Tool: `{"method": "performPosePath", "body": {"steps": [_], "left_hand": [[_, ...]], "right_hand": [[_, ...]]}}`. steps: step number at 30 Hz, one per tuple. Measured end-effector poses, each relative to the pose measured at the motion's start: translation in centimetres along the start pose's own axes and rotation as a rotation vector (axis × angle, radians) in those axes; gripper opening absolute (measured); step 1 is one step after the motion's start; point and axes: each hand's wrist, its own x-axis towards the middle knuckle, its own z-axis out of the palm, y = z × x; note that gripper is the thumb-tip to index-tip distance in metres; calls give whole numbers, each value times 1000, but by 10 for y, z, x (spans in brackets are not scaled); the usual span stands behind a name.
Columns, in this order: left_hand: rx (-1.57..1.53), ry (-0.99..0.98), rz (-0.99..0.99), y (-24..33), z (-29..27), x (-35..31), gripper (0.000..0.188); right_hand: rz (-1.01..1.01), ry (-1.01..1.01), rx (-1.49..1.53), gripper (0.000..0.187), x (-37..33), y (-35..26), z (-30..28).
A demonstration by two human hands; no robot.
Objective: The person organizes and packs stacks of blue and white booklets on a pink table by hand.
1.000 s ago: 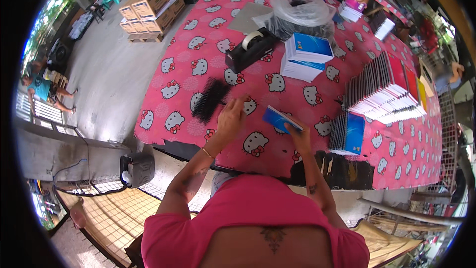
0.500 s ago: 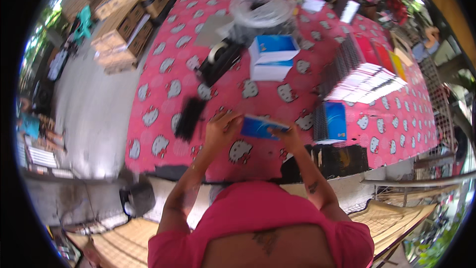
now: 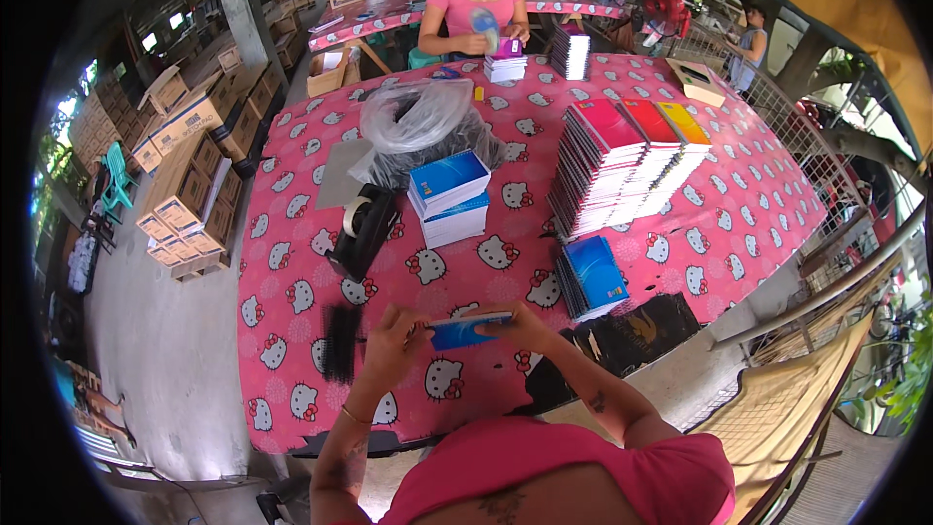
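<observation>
A blue-covered notebook (image 3: 459, 333) is held up over the near part of the table, its long edge tilted toward me. My right hand (image 3: 517, 326) grips its right end, with the thumb on the blue cover. At its left end, the fingers of my left hand (image 3: 394, 338) are closed against the edge. Beside that hand lies a bunch of black binding coils (image 3: 341, 342). Beyond it stands a black tape dispenser (image 3: 364, 231). A stack of blue-covered pads without visible coils (image 3: 451, 196) sits farther off. Blue spiral notebooks (image 3: 593, 275) are piled to the right.
Tall stacks of red and yellow spiral notebooks (image 3: 622, 160) rise at right. A clear plastic bag (image 3: 418, 126) with black contents sits beyond the pads, beside a grey board (image 3: 344, 175). Across the table, a co-worker (image 3: 476, 15) handles purple notebooks (image 3: 505, 63). Cardboard boxes (image 3: 190, 194) line the left.
The view has tilted up and shifted, showing more of the far side. The notebook has turned more edge-on, and my left hand has come onto its left end.
</observation>
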Motion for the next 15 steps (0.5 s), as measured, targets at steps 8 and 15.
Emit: {"method": "performPosePath", "body": {"steps": [8, 15], "left_hand": [[4, -134, 47, -11, -3, 5, 19], [242, -161, 19, -5, -5, 7, 38]], "right_hand": [[-47, -33, -84, 35, -4, -10, -3], [-85, 17, -107, 36, -5, -22, 7]]}}
